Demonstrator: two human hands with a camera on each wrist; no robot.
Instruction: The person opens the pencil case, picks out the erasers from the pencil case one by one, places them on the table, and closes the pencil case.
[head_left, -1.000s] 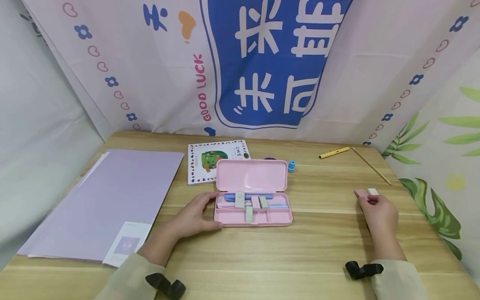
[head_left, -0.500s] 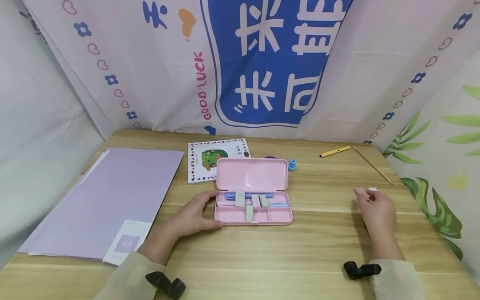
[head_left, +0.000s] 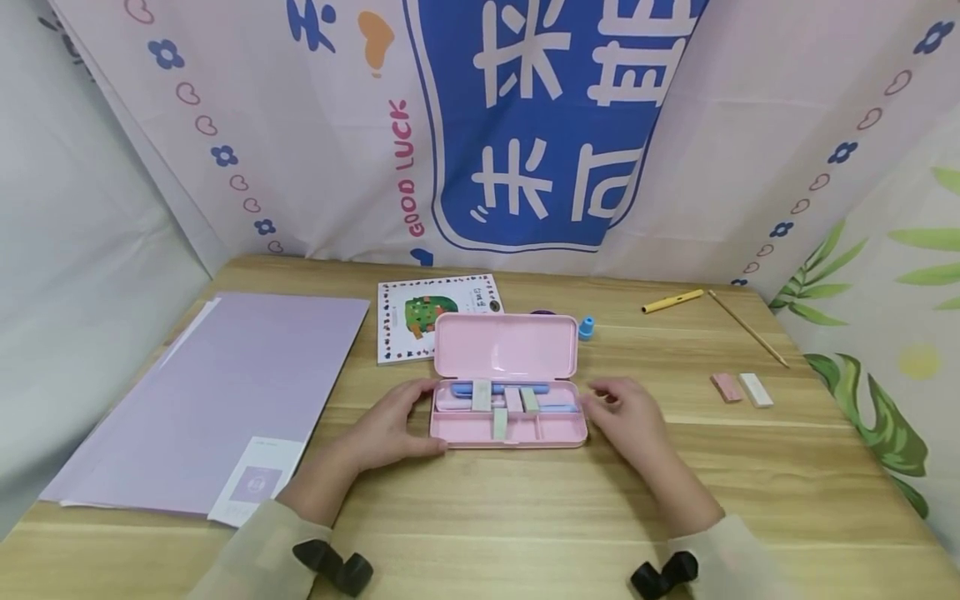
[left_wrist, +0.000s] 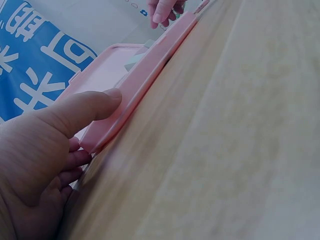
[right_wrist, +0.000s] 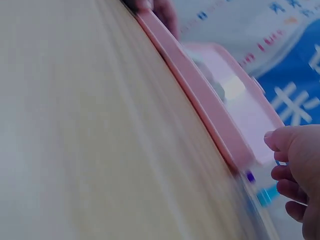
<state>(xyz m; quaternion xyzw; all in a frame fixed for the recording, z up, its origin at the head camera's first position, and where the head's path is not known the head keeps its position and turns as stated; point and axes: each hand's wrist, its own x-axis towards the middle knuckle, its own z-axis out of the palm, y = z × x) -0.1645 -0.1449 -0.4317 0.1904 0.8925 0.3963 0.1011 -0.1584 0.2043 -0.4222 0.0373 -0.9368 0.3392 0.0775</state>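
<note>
A pink pencil case (head_left: 561,427) stands with its lid raised in the middle of the table. Blue pens (head_left: 495,389) and several small block erasers lie in it, among them a pale green eraser (head_left: 500,423) in the front compartment. My left hand (head_left: 382,427) holds the case's left end, the thumb (left_wrist: 95,107) on its front wall and the fingers round the end. Beside the right end is my right hand (head_left: 632,421), fingers loosely bent and holding nothing; contact with the case cannot be told. A pink eraser (head_left: 725,387) and a white eraser (head_left: 756,390) lie side by side further right.
On the left lies a large lilac folder (head_left: 247,392) with a white card (head_left: 258,479) on it. Behind the case are a picture booklet (head_left: 397,329) and a small blue object (head_left: 587,327). A yellow pen (head_left: 672,302) and a thin wooden stick (head_left: 750,329) lie at back right.
My right hand has let go of the erasers at the right, leaving the pink and white ones on the table, and moved left to the pencil case. The left hand stays put.
</note>
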